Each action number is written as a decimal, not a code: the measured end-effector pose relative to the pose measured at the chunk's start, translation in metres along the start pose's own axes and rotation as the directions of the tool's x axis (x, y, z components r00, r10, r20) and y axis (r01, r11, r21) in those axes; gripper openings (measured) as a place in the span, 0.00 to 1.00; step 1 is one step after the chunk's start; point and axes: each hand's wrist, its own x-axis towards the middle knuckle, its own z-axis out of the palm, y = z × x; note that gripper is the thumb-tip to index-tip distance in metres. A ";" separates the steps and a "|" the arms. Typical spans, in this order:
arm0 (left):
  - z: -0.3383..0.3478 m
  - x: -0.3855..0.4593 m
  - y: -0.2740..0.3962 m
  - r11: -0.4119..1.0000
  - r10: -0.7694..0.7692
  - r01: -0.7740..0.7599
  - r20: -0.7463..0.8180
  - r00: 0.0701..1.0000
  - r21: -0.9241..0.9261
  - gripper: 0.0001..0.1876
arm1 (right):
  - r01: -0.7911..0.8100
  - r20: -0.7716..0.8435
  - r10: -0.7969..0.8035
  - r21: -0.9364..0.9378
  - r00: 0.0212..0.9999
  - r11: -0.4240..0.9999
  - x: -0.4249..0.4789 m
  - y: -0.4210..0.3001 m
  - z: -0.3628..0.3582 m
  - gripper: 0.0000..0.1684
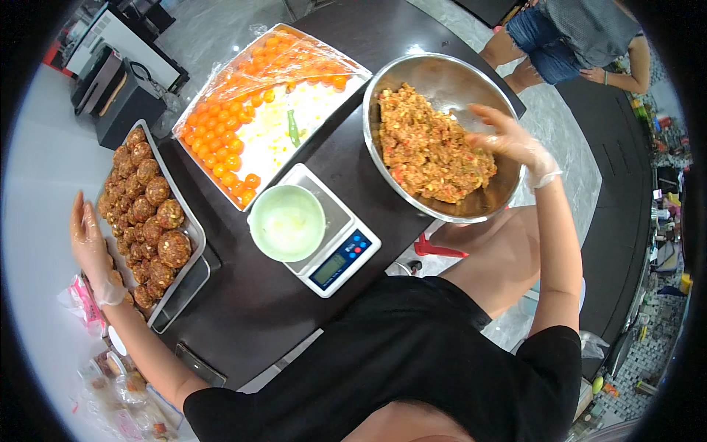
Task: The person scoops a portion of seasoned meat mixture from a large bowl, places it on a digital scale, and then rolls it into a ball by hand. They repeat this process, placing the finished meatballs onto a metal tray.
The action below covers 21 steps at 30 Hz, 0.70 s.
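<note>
My left hand, in a clear plastic glove, is raised beside the outer edge of a metal tray piled with round balls of filling; it holds nothing that I can see. My right hand, gloved too, reaches over a large steel bowl, fingers spread beside a mound of chunky orange-brown mixture. Between them a pale green bowl, with a little residue inside, sits on a digital kitchen scale. Behind the scale lies a white tray of orange egg yolks, partly under cling film.
A green pepper-like piece lies in the yolk tray. A phone rests near the table's edge below my left forearm. Packaged goods are at lower left. Another person stands beyond the table, upper right.
</note>
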 end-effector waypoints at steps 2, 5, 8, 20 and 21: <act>0.044 -0.046 0.081 0.985 0.142 -0.138 0.028 0.989 -0.106 0.19 | 0.224 0.076 -0.215 -0.168 0.974 0.960 0.006 -0.010 0.016 0.57; 0.101 -0.112 0.176 0.932 0.351 -0.332 0.132 0.927 -0.149 0.15 | 0.333 0.174 -0.284 -0.430 0.943 0.839 0.008 -0.028 0.043 0.62; 0.157 -0.170 0.236 0.879 0.436 -0.339 0.281 0.855 -0.334 0.16 | 0.288 0.224 -0.192 -0.566 0.955 0.773 0.019 -0.037 0.050 0.62; 0.299 -0.249 0.299 0.760 0.377 -0.268 0.066 0.924 -0.592 0.14 | 0.567 0.335 -0.476 -0.273 0.814 0.777 0.047 -0.012 0.049 0.28; 0.300 -0.249 0.300 0.768 0.372 -0.268 0.065 0.926 -0.581 0.14 | 0.569 0.326 -0.488 -0.236 0.810 0.788 0.047 -0.011 0.050 0.28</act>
